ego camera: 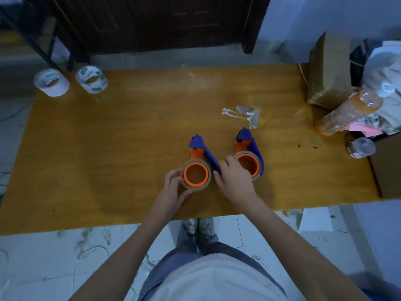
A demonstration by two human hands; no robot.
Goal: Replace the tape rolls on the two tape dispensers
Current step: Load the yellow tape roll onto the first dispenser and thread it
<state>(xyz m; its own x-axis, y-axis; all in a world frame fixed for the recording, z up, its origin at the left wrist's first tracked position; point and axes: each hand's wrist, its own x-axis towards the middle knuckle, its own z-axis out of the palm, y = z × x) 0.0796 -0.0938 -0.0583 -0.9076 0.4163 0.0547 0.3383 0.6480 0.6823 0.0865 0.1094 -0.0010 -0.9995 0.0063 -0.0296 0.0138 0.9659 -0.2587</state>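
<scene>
Two blue and orange tape dispensers lie side by side near the front middle of the wooden table. The left dispenser carries a thin tape roll around its orange hub. My left hand grips that roll from the left and front. My right hand rests on the blue handle between the two dispensers, fingers curled around it. The right dispenser also has a thin roll on its hub, partly hidden by my right hand. Two full tape rolls, one white and one printed, stand at the far left corner.
A scrap of torn tape sticks to the table behind the dispensers. At the right edge stand a cardboard box, an orange bottle, a small jar and a pile of bags. A dark cabinet stands behind the table.
</scene>
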